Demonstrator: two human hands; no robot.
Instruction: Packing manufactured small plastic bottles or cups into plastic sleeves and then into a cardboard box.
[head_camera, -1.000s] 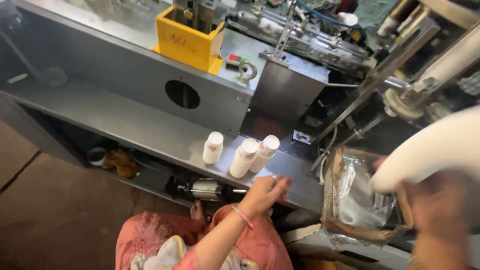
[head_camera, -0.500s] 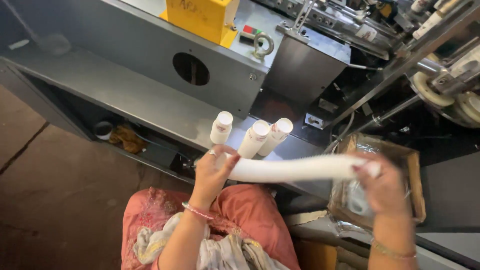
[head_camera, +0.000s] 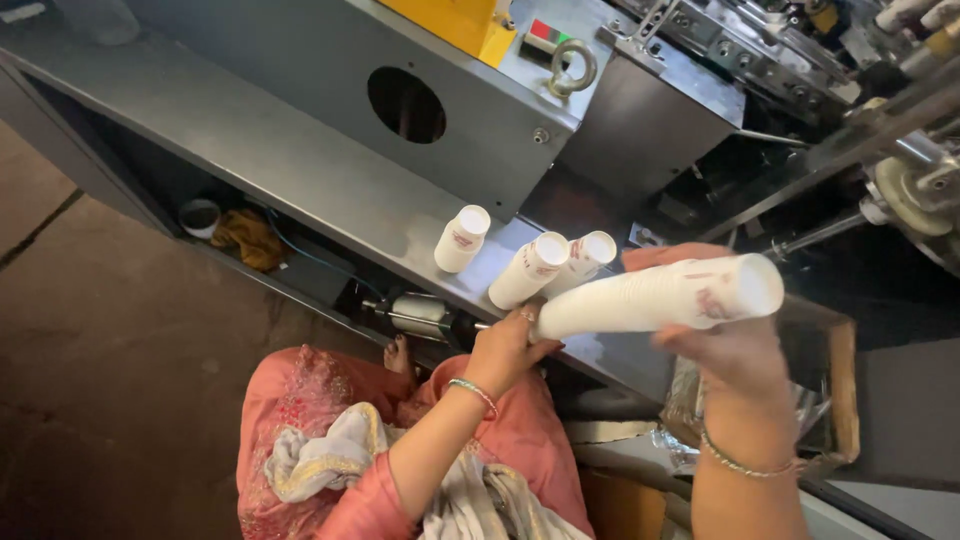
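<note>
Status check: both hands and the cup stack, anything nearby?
Left hand grips the narrow end of the cup stack. Right hand supports the wide end. Three loose cup stacks on the metal ledge just beyond.

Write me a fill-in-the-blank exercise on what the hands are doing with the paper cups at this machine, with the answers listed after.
1. Both hands hold one long stack of white paper cups, which lies nearly ____ rather than upright.
2. The left hand grips the stack's narrow end; the right hand supports the end whose ____ mouth faces right.
3. On the grey metal shelf stand ____ shorter cup stacks.
4. The machine's grey panel has a round ____.

Missing words: horizontal; open; three; hole
</note>
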